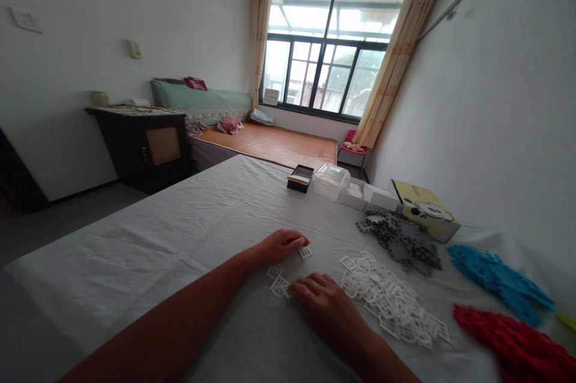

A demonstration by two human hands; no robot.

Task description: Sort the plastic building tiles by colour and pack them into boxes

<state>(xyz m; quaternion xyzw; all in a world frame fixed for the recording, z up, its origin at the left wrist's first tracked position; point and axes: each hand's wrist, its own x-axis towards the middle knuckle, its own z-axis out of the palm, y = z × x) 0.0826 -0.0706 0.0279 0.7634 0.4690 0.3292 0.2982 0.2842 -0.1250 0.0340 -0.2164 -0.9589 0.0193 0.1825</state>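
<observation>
My left hand (282,246) is closed, its thumb and fingers pinching a small white plastic window-shaped piece (305,252) with a lattice of square holes. Nearer to me, my right hand (321,299) rests low over the sheet with its fingers curled together. Its fingertips are on the edge of a white lattice piece (288,292), mostly hidden under them. Beside those fingertips lie a round-edged white lattice piece (279,287) and a square one (274,271). A loose heap of similar white pieces (391,302) spreads just right of my right hand.
Grey (400,242), blue (501,281) and red (513,338) plastic pieces are heaped to the right on the white sheet (180,245). Along the far edge stand a black box (300,179), a clear plastic tub (330,182), white boxes (382,198) and a yellow carton (425,209).
</observation>
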